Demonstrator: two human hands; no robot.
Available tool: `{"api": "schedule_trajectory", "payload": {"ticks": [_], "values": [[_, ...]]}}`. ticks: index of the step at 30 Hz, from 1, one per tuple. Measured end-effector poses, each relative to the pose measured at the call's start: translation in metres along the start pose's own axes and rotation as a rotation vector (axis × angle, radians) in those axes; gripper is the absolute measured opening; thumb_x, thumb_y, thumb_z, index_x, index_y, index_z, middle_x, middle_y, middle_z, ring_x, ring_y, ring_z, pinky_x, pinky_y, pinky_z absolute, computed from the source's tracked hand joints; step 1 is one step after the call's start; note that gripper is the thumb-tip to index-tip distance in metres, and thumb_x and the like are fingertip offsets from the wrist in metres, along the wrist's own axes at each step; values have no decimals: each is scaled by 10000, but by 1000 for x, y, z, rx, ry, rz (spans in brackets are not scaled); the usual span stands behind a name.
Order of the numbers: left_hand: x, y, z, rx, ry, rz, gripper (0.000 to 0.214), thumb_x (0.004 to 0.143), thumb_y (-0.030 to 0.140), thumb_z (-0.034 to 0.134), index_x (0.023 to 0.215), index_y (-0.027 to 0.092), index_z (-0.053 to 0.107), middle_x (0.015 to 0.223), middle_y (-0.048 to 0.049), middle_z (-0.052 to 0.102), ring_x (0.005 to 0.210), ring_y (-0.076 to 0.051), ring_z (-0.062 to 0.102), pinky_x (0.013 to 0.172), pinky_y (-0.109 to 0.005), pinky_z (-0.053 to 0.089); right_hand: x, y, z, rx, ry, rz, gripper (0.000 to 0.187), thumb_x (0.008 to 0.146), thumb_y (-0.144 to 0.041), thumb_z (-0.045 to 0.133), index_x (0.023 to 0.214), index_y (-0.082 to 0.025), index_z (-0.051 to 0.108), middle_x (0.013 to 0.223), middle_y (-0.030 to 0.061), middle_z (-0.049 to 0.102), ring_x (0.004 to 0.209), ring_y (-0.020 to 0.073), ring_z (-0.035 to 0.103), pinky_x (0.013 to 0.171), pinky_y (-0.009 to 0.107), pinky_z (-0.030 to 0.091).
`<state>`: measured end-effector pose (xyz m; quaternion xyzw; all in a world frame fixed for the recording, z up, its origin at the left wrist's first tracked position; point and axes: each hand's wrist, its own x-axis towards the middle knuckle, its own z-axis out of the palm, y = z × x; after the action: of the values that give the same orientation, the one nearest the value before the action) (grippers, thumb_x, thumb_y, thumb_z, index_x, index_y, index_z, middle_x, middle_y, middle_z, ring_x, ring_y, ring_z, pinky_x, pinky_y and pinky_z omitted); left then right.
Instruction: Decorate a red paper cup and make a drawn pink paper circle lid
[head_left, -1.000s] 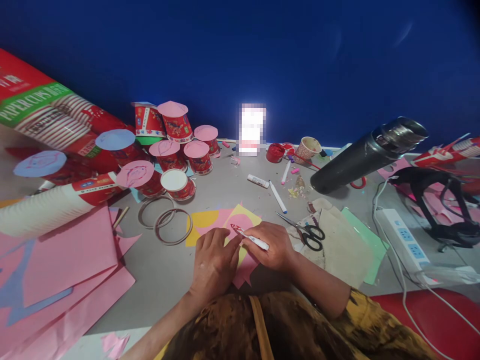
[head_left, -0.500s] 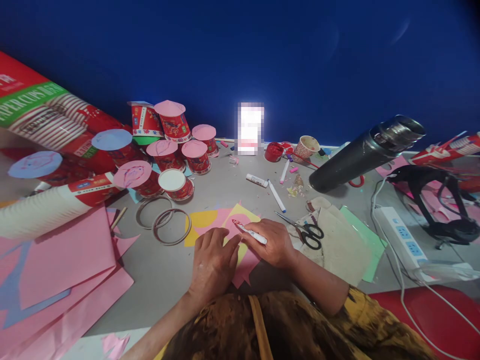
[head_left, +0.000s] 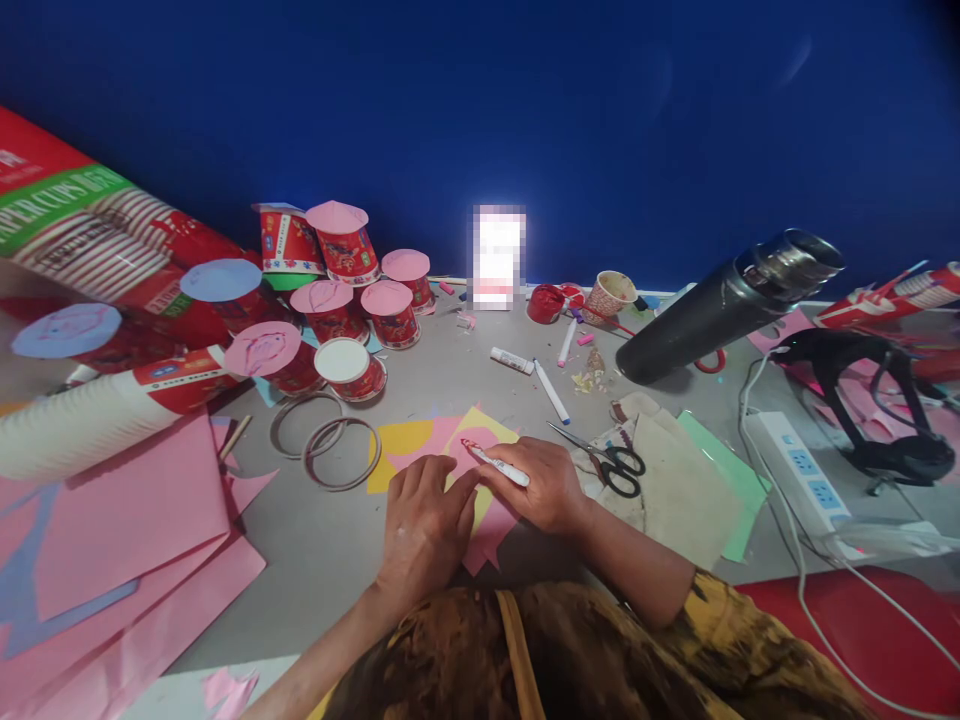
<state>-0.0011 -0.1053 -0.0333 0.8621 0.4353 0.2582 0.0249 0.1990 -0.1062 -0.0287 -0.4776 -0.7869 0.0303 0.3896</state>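
Observation:
My right hand (head_left: 551, 485) is closed around a white marker (head_left: 501, 467), whose tip points left at a pink paper piece (head_left: 486, 437). Red strokes show on the pink piece near the tip. With curled fingers and the thumb reaching toward the marker, my left hand (head_left: 427, 510) holds the same piece down from the left. Part of the piece is hidden beneath my hands. A pale yellow paper (head_left: 475, 414) lies under it, and an orange-yellow paper (head_left: 384, 462) is just to the left. Black-handled scissors (head_left: 619, 470) lie right of my right hand.
Red paper cups (head_left: 345, 245) with paper discs on top crowd the back left. Two tape rings (head_left: 341, 455) lie left of my hands. Pink sheets (head_left: 142, 510) cover the left side. A dark flask (head_left: 720, 310) leans at right, near a power strip (head_left: 802, 475).
The marker tip has moved very slightly over the red strokes. Both hands keep nearly the same place, and the whole view has shifted a little.

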Motion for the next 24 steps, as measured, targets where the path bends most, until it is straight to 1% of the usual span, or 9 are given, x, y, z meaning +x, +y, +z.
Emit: {"api": "schedule_trajectory", "payload": {"ticks": [3, 6, 9, 12, 15, 18, 24], "values": [[-1, 0, 1, -10, -1, -1, 207, 987, 180, 613, 1063, 250, 792, 1069, -111, 702, 978, -294, 638, 812, -427, 453, 0, 1, -2, -49, 22, 21, 155, 1057, -351, 672, 1062, -204, 724, 796, 37, 815, 670, 174, 731, 658, 304, 504], [-1, 0, 2, -9, -2, -13, 221, 978, 176, 626, 1095, 260, 794, 1067, -108, 702, 982, -292, 640, 816, -425, 451, -1, 0, -6, -75, 39, 14, 136, 1049, -340, 679, 1047, -210, 718, 770, 35, 808, 644, 180, 724, 631, 322, 490], [-1, 0, 2, -2, 1, -19, 218, 973, 173, 628, 1079, 264, 795, 1069, -103, 707, 986, -287, 638, 819, -419, 449, 0, -2, -7, -51, 49, -14, 117, 1034, -321, 703, 1068, -209, 703, 801, 29, 815, 653, 180, 730, 641, 323, 496], [-1, 0, 1, 9, -4, -19, 194, 975, 184, 624, 1040, 263, 790, 1066, -96, 711, 984, -278, 635, 822, -410, 449, 0, -3, -5, -33, 25, -35, 112, 1032, -308, 704, 1094, -215, 694, 839, 30, 821, 688, 177, 744, 665, 313, 506], [0, 1, 1, 8, -9, -17, 179, 972, 190, 630, 1032, 256, 785, 1074, -99, 711, 990, -281, 632, 822, -412, 448, 0, -2, -2, -47, -2, -41, 117, 1041, -320, 691, 1107, -224, 691, 853, 31, 827, 708, 176, 752, 671, 309, 508], [0, 1, 0, 3, -11, -19, 175, 959, 174, 639, 1019, 252, 784, 1074, -102, 710, 995, -289, 629, 822, -417, 447, 2, -1, -1, -77, 12, -43, 124, 1048, -333, 684, 1100, -221, 690, 853, 32, 829, 701, 174, 749, 667, 313, 504], [0, 0, 1, 6, -14, -15, 215, 965, 176, 640, 1088, 265, 791, 1064, -102, 714, 982, -284, 637, 811, -412, 449, 2, -2, -7, -177, 78, -30, 110, 1035, -319, 694, 1027, -210, 695, 715, 22, 772, 611, 185, 689, 609, 347, 425]]}}
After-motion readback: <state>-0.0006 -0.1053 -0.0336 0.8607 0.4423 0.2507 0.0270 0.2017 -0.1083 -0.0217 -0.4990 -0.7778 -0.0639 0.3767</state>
